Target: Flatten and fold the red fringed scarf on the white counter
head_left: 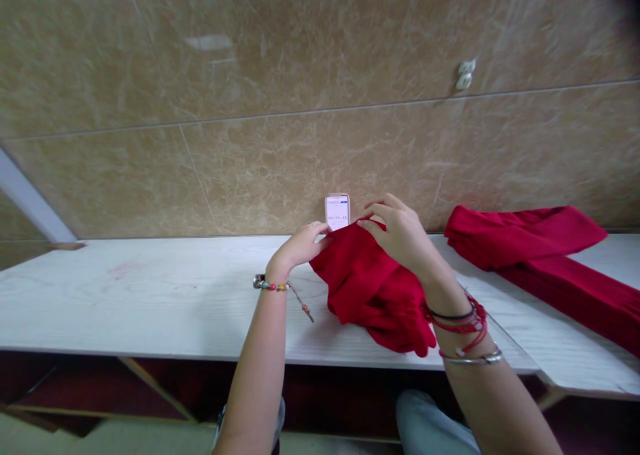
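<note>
A white counter [125, 302] spans the frame. Folded red fabric [520, 235] lies at right; a bunched red cloth [373, 285] sits at center, its upper edge pinched by the right hand [400, 232] and left hand [300, 247]. Behind stands a phone [337, 208].

Digits can be read on the lit screen [337, 209] of the phone [337, 211]. A single row of dark numerals [337, 218] is displayed on the pale ground — read as 00, 55 and 45, in that order. The first two pairs are parted by a colon; whether a dot or a colon is set before the last pair cannot be told. Near the top right of the screen a small blue label [343, 202] is shown — its wording is too small to be made out, as is the faint print around the numerals.
</note>
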### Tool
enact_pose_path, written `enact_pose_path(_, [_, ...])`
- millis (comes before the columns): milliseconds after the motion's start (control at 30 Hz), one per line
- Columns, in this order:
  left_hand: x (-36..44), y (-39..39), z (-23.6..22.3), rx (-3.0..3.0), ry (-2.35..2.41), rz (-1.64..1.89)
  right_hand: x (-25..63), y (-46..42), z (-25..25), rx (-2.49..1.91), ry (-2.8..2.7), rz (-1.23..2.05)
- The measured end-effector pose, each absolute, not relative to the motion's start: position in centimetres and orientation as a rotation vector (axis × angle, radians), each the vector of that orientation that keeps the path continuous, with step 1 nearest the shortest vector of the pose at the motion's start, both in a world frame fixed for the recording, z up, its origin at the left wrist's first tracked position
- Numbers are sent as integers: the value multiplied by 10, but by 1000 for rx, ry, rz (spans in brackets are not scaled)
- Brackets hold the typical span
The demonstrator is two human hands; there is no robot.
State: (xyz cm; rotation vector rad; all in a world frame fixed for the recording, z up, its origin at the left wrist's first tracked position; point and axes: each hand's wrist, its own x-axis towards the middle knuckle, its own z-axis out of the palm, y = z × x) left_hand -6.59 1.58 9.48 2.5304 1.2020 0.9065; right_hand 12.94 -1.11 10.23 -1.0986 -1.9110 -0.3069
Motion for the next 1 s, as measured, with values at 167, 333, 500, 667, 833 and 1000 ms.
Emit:
enact_pose_path(167, [-73,0,110,2452,1246,1071,139,-7,95,-1320,-2054,-314])
enact_pose_path(333, [-65,-12,118,2632,1163,837,122,-10,93,-1079,-2245,-148])
enact_pose_path(500, [-67,-2,110,2625,1223,825,113,-7,93,-1096,-2157,-154])
enact_pose_path(667, [-80,13,99,2528,1286,778,126,5,92,-1186,-1837,-287])
enact_pose_path(833, [-94,18,102,2365,1635,1407,126,17,84,-1260,-1664,-339])
enact_pose_path(1000, [-103,20,103,2283,1889,1576,99,16,77,-1146,-1854,-203])
